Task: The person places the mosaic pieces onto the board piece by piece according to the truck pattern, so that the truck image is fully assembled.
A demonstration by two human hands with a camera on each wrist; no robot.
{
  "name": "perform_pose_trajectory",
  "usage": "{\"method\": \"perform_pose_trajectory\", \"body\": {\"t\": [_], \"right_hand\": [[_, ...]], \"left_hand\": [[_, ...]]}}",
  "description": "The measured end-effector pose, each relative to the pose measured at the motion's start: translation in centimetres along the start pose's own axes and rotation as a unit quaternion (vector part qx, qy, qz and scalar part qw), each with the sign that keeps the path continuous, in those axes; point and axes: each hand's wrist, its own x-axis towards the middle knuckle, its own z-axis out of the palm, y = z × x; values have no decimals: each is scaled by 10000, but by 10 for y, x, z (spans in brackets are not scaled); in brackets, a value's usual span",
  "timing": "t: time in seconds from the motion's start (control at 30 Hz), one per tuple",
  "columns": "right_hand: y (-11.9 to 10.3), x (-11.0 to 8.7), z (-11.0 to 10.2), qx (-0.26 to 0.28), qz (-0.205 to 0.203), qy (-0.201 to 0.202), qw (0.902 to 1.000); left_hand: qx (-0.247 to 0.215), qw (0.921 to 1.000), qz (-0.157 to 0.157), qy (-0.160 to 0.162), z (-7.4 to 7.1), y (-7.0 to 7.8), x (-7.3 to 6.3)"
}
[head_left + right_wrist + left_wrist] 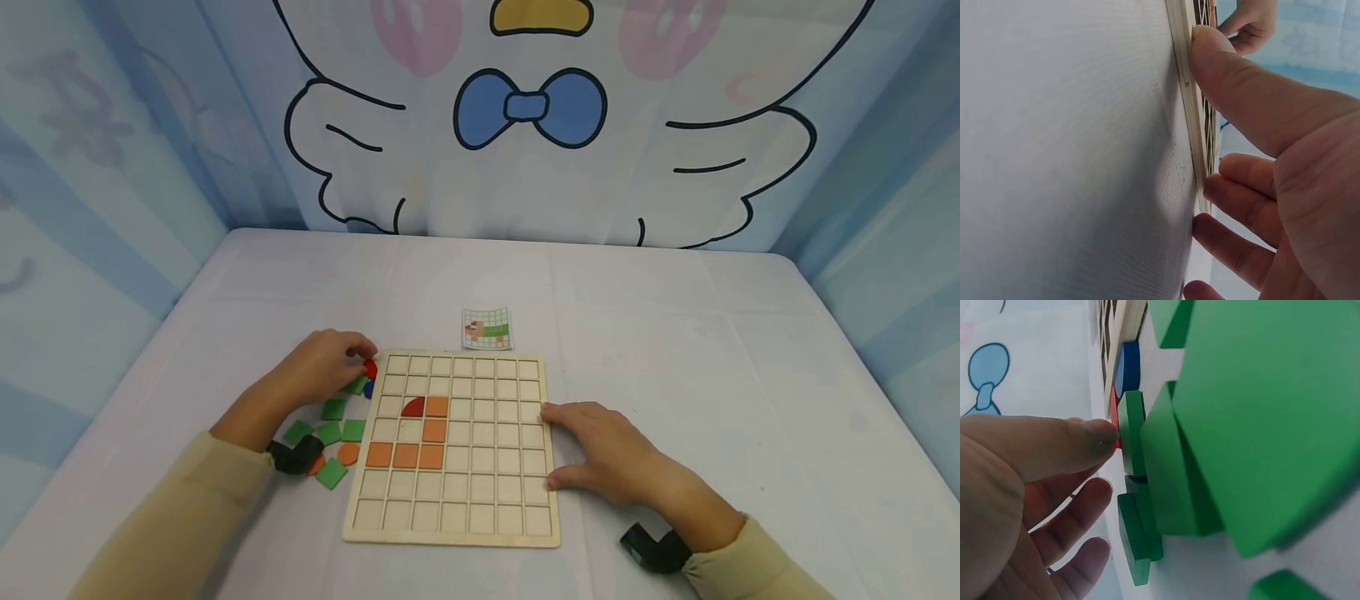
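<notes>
Pale wooden grid board (502, 461) is lying on the white-covered table (675, 333); your right hand (611, 450) is resting relaxed fingers against its right edge, probably for steadiness, while your left hand (321, 363) is pinching a red rounded piece (371, 367) beside it.

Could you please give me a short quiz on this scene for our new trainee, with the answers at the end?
1. Multiple choice: what colour is the loose piece at the thumb tip of the left hand?
A) orange
B) red
C) yellow
2. True or false: the right hand is touching the picture card.
3. Count: how many orange squares lie on the board?

Key:
1. B
2. False; it touches the board's right edge.
3. Five
</notes>
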Motion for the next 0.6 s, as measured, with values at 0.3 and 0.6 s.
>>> {"method": "perform_pose_trajectory", "body": {"t": [0.3,0.6], "right_hand": [[-1,0,0,14,37,-22,10000],[0,1,0,12,25,-29,10000]], "left_hand": [[51,9997,-223,45,-1,0,-2],[160,9991,-358,159,-2,-2,-5]]}}
